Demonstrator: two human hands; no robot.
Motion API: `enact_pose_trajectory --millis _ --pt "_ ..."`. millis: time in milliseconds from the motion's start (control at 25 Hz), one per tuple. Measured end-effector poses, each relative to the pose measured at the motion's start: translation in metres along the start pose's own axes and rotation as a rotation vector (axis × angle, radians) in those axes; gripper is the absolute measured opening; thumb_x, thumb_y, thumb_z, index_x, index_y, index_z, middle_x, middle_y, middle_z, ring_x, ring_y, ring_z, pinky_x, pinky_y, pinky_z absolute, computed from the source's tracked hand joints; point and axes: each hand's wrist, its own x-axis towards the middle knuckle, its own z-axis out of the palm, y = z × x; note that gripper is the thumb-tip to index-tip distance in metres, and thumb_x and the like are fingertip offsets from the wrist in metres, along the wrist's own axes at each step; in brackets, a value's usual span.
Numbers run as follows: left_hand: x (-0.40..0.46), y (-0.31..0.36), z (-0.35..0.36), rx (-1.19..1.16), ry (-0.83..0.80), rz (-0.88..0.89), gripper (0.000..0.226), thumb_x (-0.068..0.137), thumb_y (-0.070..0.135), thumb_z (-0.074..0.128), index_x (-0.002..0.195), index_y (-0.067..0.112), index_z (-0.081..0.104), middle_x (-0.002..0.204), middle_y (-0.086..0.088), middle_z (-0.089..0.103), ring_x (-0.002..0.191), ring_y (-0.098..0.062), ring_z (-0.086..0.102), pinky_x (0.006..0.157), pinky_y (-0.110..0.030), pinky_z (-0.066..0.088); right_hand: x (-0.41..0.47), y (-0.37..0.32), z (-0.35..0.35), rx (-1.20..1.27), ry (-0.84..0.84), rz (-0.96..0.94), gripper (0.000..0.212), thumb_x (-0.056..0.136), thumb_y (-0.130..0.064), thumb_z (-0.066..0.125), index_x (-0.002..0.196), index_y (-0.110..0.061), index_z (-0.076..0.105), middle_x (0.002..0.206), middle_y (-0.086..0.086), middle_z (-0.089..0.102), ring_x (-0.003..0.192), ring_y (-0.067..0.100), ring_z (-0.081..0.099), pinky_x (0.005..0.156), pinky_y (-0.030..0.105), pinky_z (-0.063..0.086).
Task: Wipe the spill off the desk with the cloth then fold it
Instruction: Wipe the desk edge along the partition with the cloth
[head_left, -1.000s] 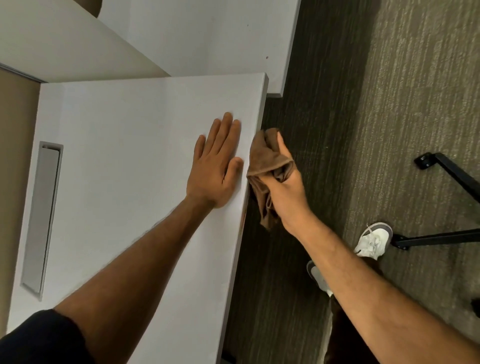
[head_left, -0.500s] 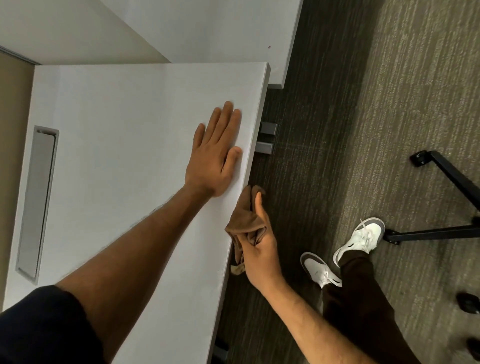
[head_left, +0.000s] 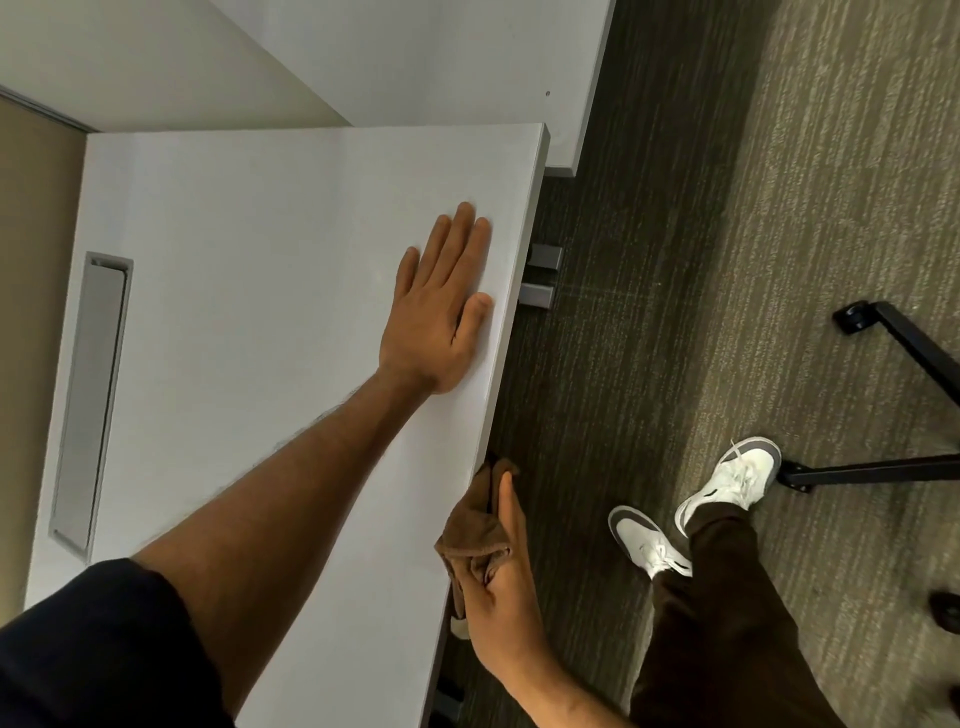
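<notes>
A white desk (head_left: 270, 249) fills the left of the head view. My left hand (head_left: 441, 312) lies flat on the desktop near its right edge, fingers together and stretched out, holding nothing. My right hand (head_left: 504, 597) grips a bunched brown cloth (head_left: 472, 525) and presses it against the desk's right side edge, below the left hand. Part of the cloth hangs down along the edge. No spill shows on the desktop.
A grey cable slot (head_left: 91, 395) is set into the desk's left side. Another white desk (head_left: 441, 62) stands beyond. Dark carpet (head_left: 649, 260) lies to the right, with my feet in white shoes (head_left: 727, 483) and black chair legs (head_left: 893, 467) on it.
My right hand has slid the cloth along the desk's right edge toward me, from beside the left hand's fingers to well below the wrist. The left hand has stayed flat in place.
</notes>
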Motion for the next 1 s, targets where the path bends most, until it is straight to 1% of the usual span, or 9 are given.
enact_pose_trajectory --millis 160,280,360,480,600,720,840,920,1000 --pt "-0.001 0.002 -0.002 0.005 -0.017 -0.017 0.066 0.107 0.046 0.019 0.167 0.023 0.006 0.176 0.000 -0.001 0.162 -0.017 -0.005 0.131 -0.050 -0.001 0.039 -0.030 -0.002 -0.094 0.123 -0.091 0.092 0.095 -0.014 0.066 0.152 -0.057 0.009 0.167 -0.016 0.018 0.151 0.002 0.027 0.121 0.036 0.034" --pt "-0.001 0.004 -0.004 -0.005 -0.025 -0.021 0.067 0.106 0.045 0.020 0.167 0.021 0.008 0.176 -0.001 0.000 0.162 -0.017 -0.005 0.131 -0.047 -0.003 0.093 -0.073 -0.008 -0.070 0.183 -0.188 0.084 0.098 -0.018 0.062 0.155 -0.053 0.012 0.165 -0.011 0.024 0.149 0.004 0.032 0.116 0.022 0.034" --pt "-0.001 0.005 -0.003 -0.010 -0.025 -0.013 0.067 0.106 0.045 0.020 0.167 0.021 0.008 0.176 -0.002 0.000 0.163 -0.017 -0.005 0.130 -0.044 -0.005 0.136 -0.103 -0.016 -0.038 0.233 -0.251 0.078 0.099 -0.014 0.059 0.159 -0.038 0.016 0.164 -0.003 0.029 0.148 0.009 0.035 0.116 0.025 0.036" --pt "0.000 0.004 -0.001 -0.006 -0.021 -0.019 0.066 0.107 0.046 0.018 0.167 0.022 0.008 0.176 -0.001 0.001 0.162 -0.016 -0.004 0.129 -0.040 -0.007 0.201 -0.147 -0.032 -0.101 0.280 -0.302 0.074 0.099 -0.006 0.057 0.160 -0.024 0.020 0.163 0.005 0.031 0.148 0.018 0.036 0.121 0.040 0.035" --pt "0.000 0.001 -0.001 0.007 -0.034 -0.028 0.064 0.107 0.044 0.018 0.167 0.023 0.007 0.176 -0.001 0.001 0.162 -0.016 -0.004 0.129 -0.039 -0.008 0.244 -0.179 -0.050 -0.162 0.251 -0.325 0.071 0.099 -0.004 0.057 0.159 -0.017 0.022 0.163 0.007 0.032 0.149 0.020 0.035 0.122 0.042 0.032" --pt "0.001 0.003 -0.002 0.010 -0.047 -0.024 0.065 0.107 0.044 0.019 0.167 0.022 0.007 0.176 -0.002 0.001 0.163 -0.018 -0.003 0.129 -0.042 -0.006 0.252 -0.188 -0.059 -0.162 0.227 -0.320 0.069 0.099 -0.006 0.057 0.159 -0.018 0.025 0.161 0.006 0.035 0.146 0.018 0.040 0.120 0.037 0.035" --pt "0.001 0.004 -0.003 -0.007 -0.048 -0.022 0.066 0.107 0.045 0.018 0.167 0.022 0.007 0.176 -0.004 0.003 0.163 -0.020 -0.002 0.129 -0.045 -0.004 0.225 -0.171 -0.048 -0.152 0.244 -0.322 0.070 0.098 -0.009 0.060 0.159 -0.019 0.027 0.160 0.007 0.035 0.146 0.019 0.039 0.120 0.040 0.035" --pt "0.001 0.004 -0.004 -0.016 -0.044 -0.016 0.067 0.106 0.047 0.017 0.167 0.020 0.008 0.176 -0.005 0.003 0.163 -0.022 -0.001 0.129 -0.047 -0.002 0.192 -0.144 -0.040 -0.141 0.212 -0.310 0.071 0.098 -0.012 0.061 0.158 -0.029 0.026 0.163 0.004 0.030 0.148 0.018 0.036 0.120 0.045 0.036" --pt "0.000 0.005 -0.005 -0.027 -0.041 -0.008 0.068 0.105 0.046 0.018 0.167 0.019 0.009 0.176 -0.006 0.002 0.163 -0.023 -0.001 0.130 -0.049 -0.001 0.151 -0.111 -0.038 -0.163 0.124 -0.265 0.073 0.098 -0.013 0.061 0.155 -0.044 0.025 0.167 -0.004 0.022 0.150 0.015 0.032 0.119 0.048 0.037"
